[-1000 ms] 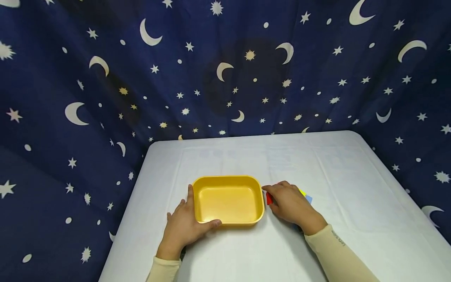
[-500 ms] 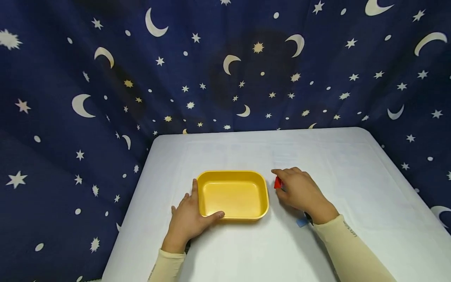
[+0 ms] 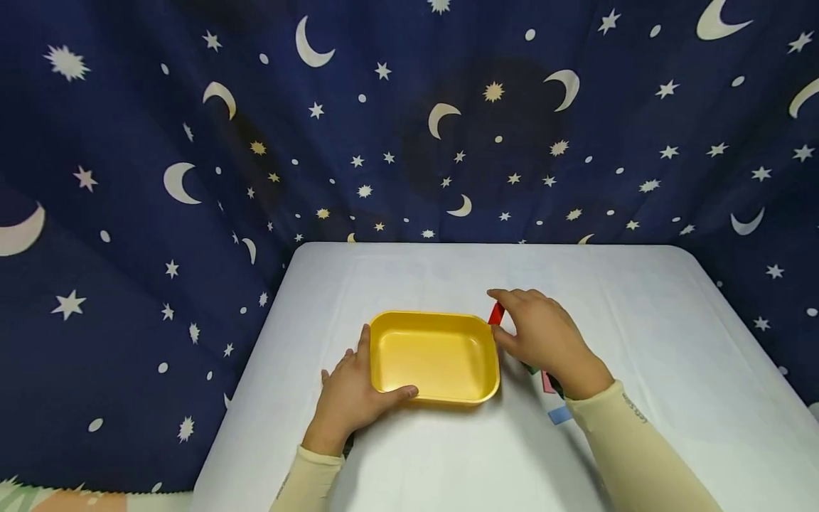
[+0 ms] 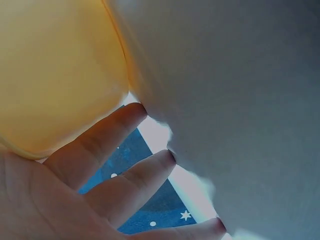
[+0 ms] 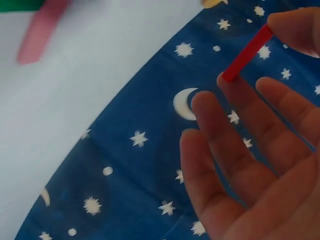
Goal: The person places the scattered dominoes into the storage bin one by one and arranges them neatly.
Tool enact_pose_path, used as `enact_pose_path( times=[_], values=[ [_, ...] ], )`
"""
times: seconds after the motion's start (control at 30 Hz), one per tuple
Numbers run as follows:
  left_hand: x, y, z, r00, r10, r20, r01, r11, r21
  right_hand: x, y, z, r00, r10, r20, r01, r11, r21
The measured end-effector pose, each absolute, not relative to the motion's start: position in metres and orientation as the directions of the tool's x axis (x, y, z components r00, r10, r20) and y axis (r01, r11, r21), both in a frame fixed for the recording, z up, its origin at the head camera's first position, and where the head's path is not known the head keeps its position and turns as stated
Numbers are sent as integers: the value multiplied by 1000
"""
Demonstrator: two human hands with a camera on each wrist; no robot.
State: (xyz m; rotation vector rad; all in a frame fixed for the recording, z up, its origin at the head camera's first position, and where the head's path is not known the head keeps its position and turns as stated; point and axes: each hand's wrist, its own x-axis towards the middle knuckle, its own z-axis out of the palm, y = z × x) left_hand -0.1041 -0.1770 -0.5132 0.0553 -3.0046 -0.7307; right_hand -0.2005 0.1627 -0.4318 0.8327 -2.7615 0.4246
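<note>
A yellow rectangular tray (image 3: 435, 364) sits on the white-covered table, its inside bare. My left hand (image 3: 352, 405) lies against its left side with straight fingers, the thumb resting along the front rim; the left wrist view shows the fingers (image 4: 112, 135) spread beside the tray wall. My right hand (image 3: 544, 338) is at the tray's back right corner and pinches a slim red rectangular block (image 3: 496, 313) between thumb and a fingertip. In the right wrist view the red block (image 5: 247, 54) spans that gap, with the other fingers held loosely apart.
Under and beside my right forearm lie a blue block (image 3: 559, 415), a pink block (image 3: 547, 382) and a green piece (image 3: 530, 368), partly hidden. A dark blue curtain (image 3: 397, 128) with moons and stars hangs behind the table.
My right hand has moved the red block away from me, from beside the tray's right wall to its back corner. Pink and green pieces came into sight. My left hand stays at the tray.
</note>
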Motion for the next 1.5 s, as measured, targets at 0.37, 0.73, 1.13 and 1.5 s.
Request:
enact_pose_path(
  times=[0.37, 0.73, 1.13, 1.5],
  values=[
    [-103, -171, -514, -999, -32, 18, -21, 891, 453, -198, 118, -428, -766, -586, 263, -640, 736, -222],
    [-103, -169, -515, -999, -29, 39, -8, 891, 453, -200, 71, -437, -700, -684, 208, -714, 663, -222],
    [-101, -169, -515, -999, -33, 40, -11, 886, 463, -207, 30, -452, -667, -741, 77, -736, 640, -219],
    [-96, -175, -513, -998, -59, 34, -37, 888, 459, -215, -6, -463, -641, -767, 8, -748, 622, -233]
  ],
)
